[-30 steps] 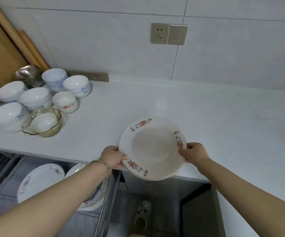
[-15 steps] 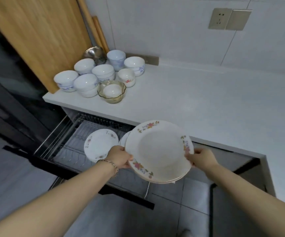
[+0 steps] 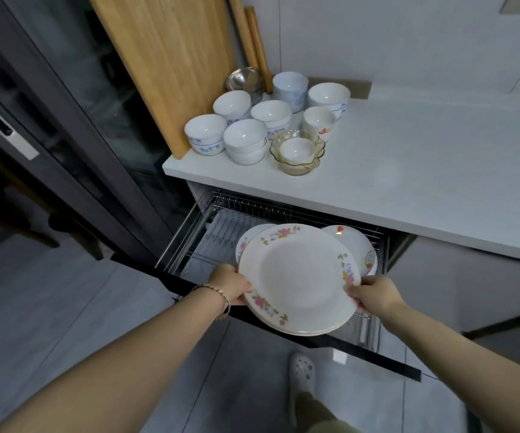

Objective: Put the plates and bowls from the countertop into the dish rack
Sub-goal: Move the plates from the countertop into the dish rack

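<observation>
- Left hand [image 3: 230,284] and right hand [image 3: 372,293] gripped opposite rims of plate stack [image 3: 299,278], over dish rack [image 3: 221,226].
- Bowls [image 3: 246,139] clustered at tabletop [image 3: 424,170] left-rear corner.

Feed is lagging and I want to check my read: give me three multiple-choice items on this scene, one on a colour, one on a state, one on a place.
1. The countertop is:
A. black
B. white
C. wooden

2. The rack is:
A. pulled out
B. pushed shut
C. lying on the floor

3. The plates are:
A. on the countertop
B. held over the rack
C. on the floor

Answers:
1. B: its bare top is plain white.
2. A: its wire basket stands out from under the countertop.
3. B: the left hand and right hand grip the stack's rim above the rack.
</observation>
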Tool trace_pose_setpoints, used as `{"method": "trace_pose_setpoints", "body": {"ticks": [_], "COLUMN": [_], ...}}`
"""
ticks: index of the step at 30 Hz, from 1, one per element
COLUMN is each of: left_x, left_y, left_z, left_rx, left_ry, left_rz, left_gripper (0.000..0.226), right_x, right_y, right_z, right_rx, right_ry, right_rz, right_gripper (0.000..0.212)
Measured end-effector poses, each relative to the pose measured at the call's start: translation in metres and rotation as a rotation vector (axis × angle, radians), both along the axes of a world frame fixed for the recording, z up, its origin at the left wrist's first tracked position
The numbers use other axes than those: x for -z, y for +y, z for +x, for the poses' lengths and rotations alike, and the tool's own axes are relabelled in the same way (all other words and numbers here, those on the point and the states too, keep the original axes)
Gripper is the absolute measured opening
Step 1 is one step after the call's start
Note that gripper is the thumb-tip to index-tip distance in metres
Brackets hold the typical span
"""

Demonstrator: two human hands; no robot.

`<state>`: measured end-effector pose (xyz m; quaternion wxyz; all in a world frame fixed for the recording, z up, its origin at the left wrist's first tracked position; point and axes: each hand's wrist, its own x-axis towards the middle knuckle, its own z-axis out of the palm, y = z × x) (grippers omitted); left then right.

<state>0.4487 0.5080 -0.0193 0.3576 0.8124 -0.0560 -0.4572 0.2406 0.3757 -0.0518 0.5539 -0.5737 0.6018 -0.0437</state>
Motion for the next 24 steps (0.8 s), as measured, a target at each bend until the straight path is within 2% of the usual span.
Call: {"method": "trace_pose_setpoints", "body": {"ticks": [6, 9, 11, 18, 24], "left_x": [0.042, 0.068, 0.090, 0.184, 0.271], "left_y": [-0.029, -0.054, -0.070, -0.119, -0.152], "left_z": [0.080, 0.120, 0.145, 0.213, 0.241], "left_rx": [0.012, 0.042, 0.072, 0.294, 0.495], "left_ry": [0.003, -0.044, -0.060, -0.109, -0.171], "left_rz": [0.064, 0.137, 0.178, 0.298, 0.400], "left_gripper": [0.031, 0.034, 0.036, 0.035, 0.026], "right_x": [0.041, 0.074, 0.092, 0.171, 0.247], "right_y": [-0.026, -0.043, -0.053, -0.070, -0.067], "right_z": [0.078, 0.116, 0.140, 0.206, 0.236], "right_rx": [0.026, 0.029, 0.042, 0.210, 0.369], "right_ry": [-0.018, 0.040, 0.074, 0.218, 0.374], "right_rz": [0.040, 0.022, 0.021, 0.012, 0.081], "right_gripper": [0.019, 0.034, 0.036, 0.037, 0.043]}}
